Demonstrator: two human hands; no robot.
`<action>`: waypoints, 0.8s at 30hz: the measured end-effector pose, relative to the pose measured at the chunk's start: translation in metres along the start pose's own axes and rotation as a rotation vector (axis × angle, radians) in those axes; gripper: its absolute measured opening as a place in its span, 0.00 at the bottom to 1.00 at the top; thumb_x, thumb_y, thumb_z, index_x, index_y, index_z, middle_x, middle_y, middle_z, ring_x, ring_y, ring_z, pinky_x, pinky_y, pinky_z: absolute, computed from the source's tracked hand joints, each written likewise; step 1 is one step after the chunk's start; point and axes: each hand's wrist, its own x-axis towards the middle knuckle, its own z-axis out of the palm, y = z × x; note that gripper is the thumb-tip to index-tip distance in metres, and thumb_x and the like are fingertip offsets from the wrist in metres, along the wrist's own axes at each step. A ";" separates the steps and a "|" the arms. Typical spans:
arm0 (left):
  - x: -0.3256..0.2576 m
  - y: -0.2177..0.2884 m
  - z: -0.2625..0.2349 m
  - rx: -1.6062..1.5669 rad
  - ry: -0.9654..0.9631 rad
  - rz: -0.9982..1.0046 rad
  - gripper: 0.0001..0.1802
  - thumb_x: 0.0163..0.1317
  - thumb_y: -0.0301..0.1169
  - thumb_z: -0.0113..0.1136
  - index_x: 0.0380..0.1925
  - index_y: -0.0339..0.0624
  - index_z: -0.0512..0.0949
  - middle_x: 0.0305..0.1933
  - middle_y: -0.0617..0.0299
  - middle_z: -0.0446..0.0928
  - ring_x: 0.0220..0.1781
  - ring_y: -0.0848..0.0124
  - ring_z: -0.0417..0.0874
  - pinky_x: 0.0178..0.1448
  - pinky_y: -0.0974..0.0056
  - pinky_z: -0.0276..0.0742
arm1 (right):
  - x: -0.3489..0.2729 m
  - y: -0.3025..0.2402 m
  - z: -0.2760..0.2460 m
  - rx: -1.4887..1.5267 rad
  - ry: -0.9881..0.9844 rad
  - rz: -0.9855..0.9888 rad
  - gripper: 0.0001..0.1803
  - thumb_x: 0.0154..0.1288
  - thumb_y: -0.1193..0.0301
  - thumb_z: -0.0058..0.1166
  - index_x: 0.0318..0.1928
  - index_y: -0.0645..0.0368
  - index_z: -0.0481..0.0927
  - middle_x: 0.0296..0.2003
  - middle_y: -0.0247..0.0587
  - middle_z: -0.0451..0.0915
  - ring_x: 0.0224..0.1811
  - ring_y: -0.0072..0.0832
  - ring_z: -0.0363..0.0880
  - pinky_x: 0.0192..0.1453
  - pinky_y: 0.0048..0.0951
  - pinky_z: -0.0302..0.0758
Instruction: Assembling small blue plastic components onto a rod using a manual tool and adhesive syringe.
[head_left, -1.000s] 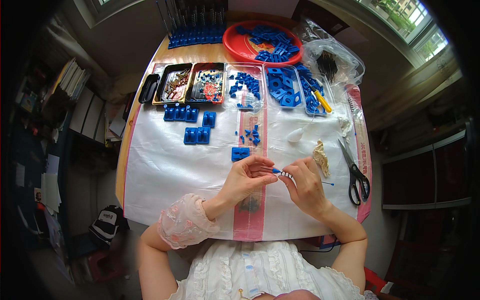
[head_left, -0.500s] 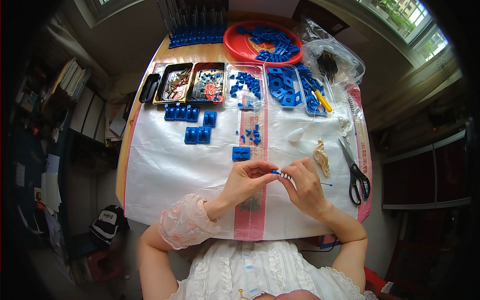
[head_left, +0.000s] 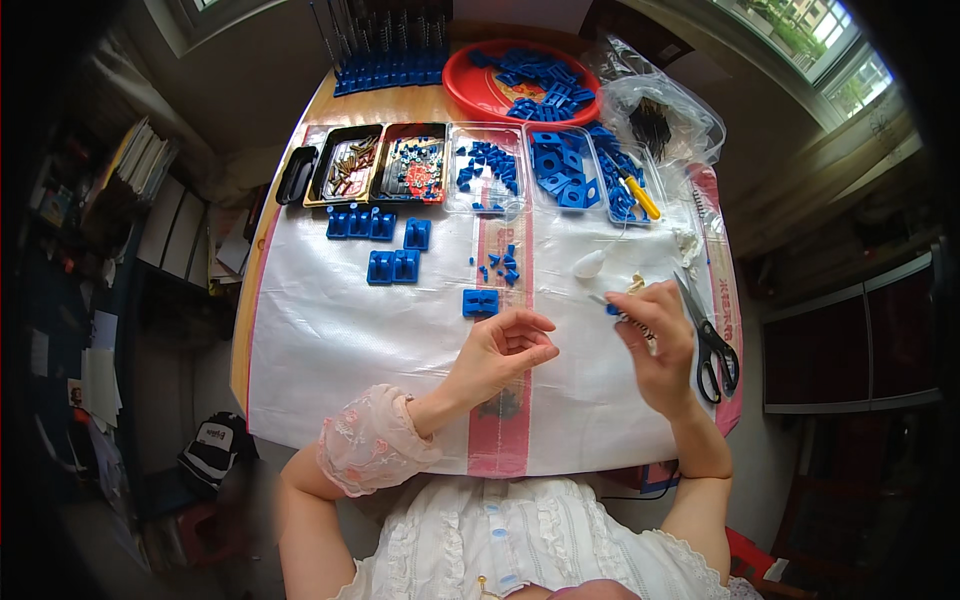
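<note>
My right hand (head_left: 658, 340) is raised over the right half of the table, its fingers pinched on a small blue plastic piece (head_left: 612, 310). A thin striped or coiled length runs back under the fingers; most of it is hidden. Near that hand lie a white oval object (head_left: 588, 266) and a crumpled beige wad (head_left: 637, 284), which the fingers partly cover. My left hand (head_left: 505, 348) holds nothing, its fingers loosely curled and thumb apart. Just beyond it sits a blue plastic block (head_left: 481, 303), with several small blue bits (head_left: 510, 265) scattered farther off.
Trays of brass-coloured pins (head_left: 352, 168), small metal parts (head_left: 415, 165) and blue pieces (head_left: 566, 170) line the back. Behind them stand a red basin (head_left: 470, 90) and blue bases with springs (head_left: 390, 75). Black scissors (head_left: 712, 350) lie at right, blue blocks (head_left: 392, 266) at left.
My hands have parted. The right one has moved right and away from me, carrying the small blue piece; the left has let go and stayed nearly in place.
</note>
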 end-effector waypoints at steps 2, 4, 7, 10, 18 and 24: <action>-0.001 -0.001 -0.001 -0.024 -0.003 0.002 0.14 0.71 0.28 0.71 0.53 0.37 0.82 0.46 0.63 0.86 0.46 0.78 0.87 0.53 0.71 0.84 | -0.007 0.005 -0.015 0.659 0.195 0.257 0.18 0.72 0.72 0.65 0.61 0.58 0.84 0.38 0.31 0.74 0.40 0.26 0.70 0.49 0.28 0.67; 0.000 -0.001 0.001 -0.013 -0.033 -0.033 0.12 0.74 0.30 0.67 0.53 0.36 0.83 0.46 0.62 0.87 0.46 0.78 0.88 0.53 0.71 0.84 | 0.000 0.018 -0.028 1.051 0.386 0.192 0.18 0.78 0.65 0.61 0.63 0.56 0.81 0.39 0.29 0.73 0.41 0.21 0.68 0.53 0.28 0.66; -0.001 0.003 0.003 0.004 -0.095 -0.099 0.12 0.78 0.31 0.62 0.53 0.36 0.85 0.47 0.62 0.87 0.46 0.77 0.87 0.54 0.71 0.84 | 0.007 0.024 -0.036 1.337 0.406 0.292 0.22 0.79 0.61 0.59 0.67 0.50 0.76 0.38 0.30 0.67 0.42 0.21 0.66 0.56 0.31 0.65; -0.003 0.003 0.007 0.000 -0.142 -0.127 0.13 0.79 0.32 0.60 0.55 0.36 0.85 0.47 0.61 0.88 0.47 0.77 0.88 0.54 0.70 0.85 | 0.010 0.023 -0.030 1.508 0.348 0.348 0.22 0.79 0.62 0.58 0.69 0.48 0.73 0.37 0.30 0.64 0.44 0.22 0.66 0.58 0.31 0.66; -0.008 0.008 0.014 0.054 -0.124 -0.061 0.15 0.75 0.28 0.66 0.56 0.34 0.85 0.47 0.58 0.89 0.46 0.75 0.90 0.55 0.70 0.87 | 0.032 -0.002 0.014 1.563 0.136 0.286 0.20 0.82 0.61 0.54 0.70 0.42 0.75 0.39 0.28 0.66 0.44 0.21 0.64 0.56 0.30 0.66; -0.008 0.006 0.010 0.070 -0.065 -0.008 0.12 0.72 0.25 0.67 0.51 0.31 0.87 0.44 0.58 0.89 0.44 0.75 0.90 0.53 0.70 0.89 | 0.040 -0.011 0.036 1.553 0.048 0.218 0.19 0.84 0.61 0.50 0.70 0.43 0.76 0.38 0.29 0.67 0.43 0.21 0.64 0.51 0.29 0.64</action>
